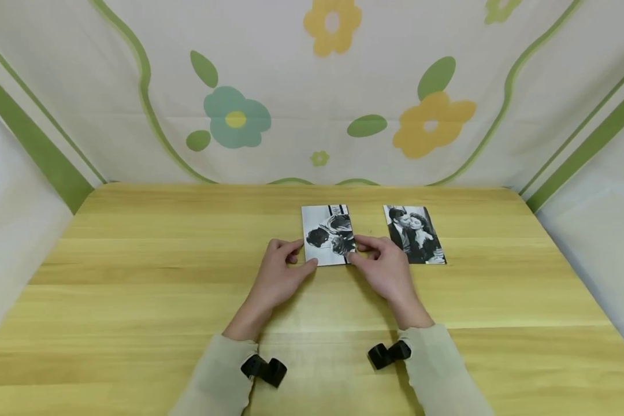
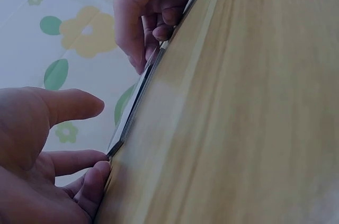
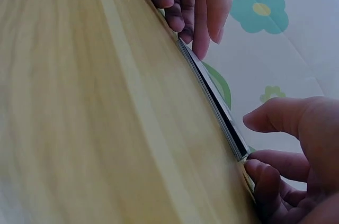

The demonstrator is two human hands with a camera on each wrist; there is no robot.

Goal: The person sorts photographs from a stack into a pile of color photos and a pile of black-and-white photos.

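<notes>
A small stack of black-and-white photo cards (image 1: 329, 234) lies flat on the wooden table between my two hands. Its top picture shows people, turned sideways. The index fingertip of my left hand (image 1: 281, 271) touches the stack's left edge, and that thumb hovers by the near left corner. On the other side, my right hand (image 1: 387, 268) touches the right edge with its index finger; its thumb is raised over the near right corner. From the right wrist view, the stack's edge (image 3: 214, 99) looks layered. Both hands' other fingers are bent, resting low by the table.
A second black-and-white photo card (image 1: 415, 234), picturing a couple, lies to the right, partly behind my right hand. The wooden table (image 1: 135, 277) extends to a white cloth backdrop (image 1: 291, 69) with flowers. Cloth also hangs at both sides.
</notes>
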